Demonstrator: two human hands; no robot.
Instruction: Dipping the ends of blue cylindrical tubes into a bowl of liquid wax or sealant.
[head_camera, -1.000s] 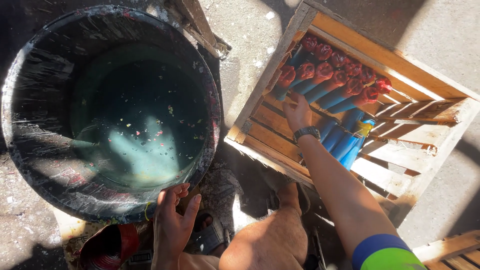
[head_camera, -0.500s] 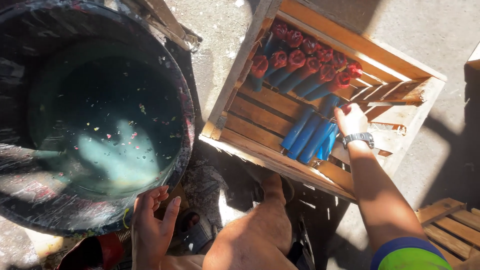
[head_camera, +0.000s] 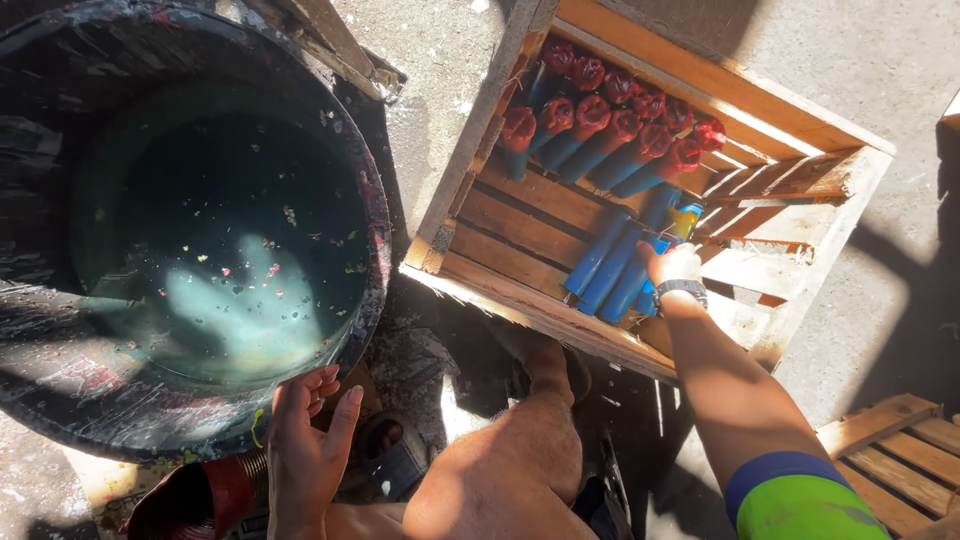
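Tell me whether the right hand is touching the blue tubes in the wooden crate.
Touching. The head view shows the right hand lying on the loose blue tubes in the wooden crate, fingers over their upper ends, no gap visible.

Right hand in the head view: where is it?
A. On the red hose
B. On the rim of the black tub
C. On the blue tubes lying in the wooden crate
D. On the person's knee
C: the right hand rests on the loose blue tubes on the slats of the wooden crate; the left hand is at the black tub.
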